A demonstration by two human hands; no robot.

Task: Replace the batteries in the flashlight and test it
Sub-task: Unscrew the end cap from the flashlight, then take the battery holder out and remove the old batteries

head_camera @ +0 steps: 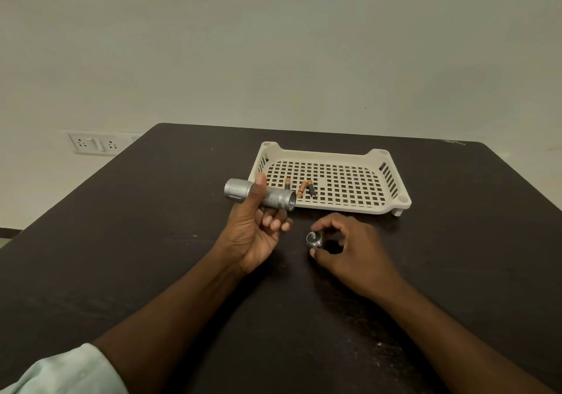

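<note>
A: At the centre of the frame, what does the left hand have?

B: The silver flashlight, lying level above the dark table, its threaded end open toward the right. The thumb presses over the top of the barrel and the fingers curl beneath it.

A: And the right hand?

B: Lower right of centre, down at the table surface. Thumb and fingertips are pinched around the tail cap, a small silver disc with a spring showing on its upper face. Whether the cap rests on the wood or is just lifted, I cannot tell.

A: Where is there room to move?

B: Bare tabletop spreads wide to the left and right of the forearms and across the bottom of the frame. The far edge runs just behind the tray, and the table's left edge slants from upper centre down to the left border. A wall socket plate sits at middle left, beyond that edge.

A: What is in the tray?

B: It is a cream plastic tray with a perforated floor, standing just above the hands in the frame. Three batteries lie close together in its left part; the rest of the floor is bare. The flashlight's open end sits just in front of the tray's near-left corner.
</note>
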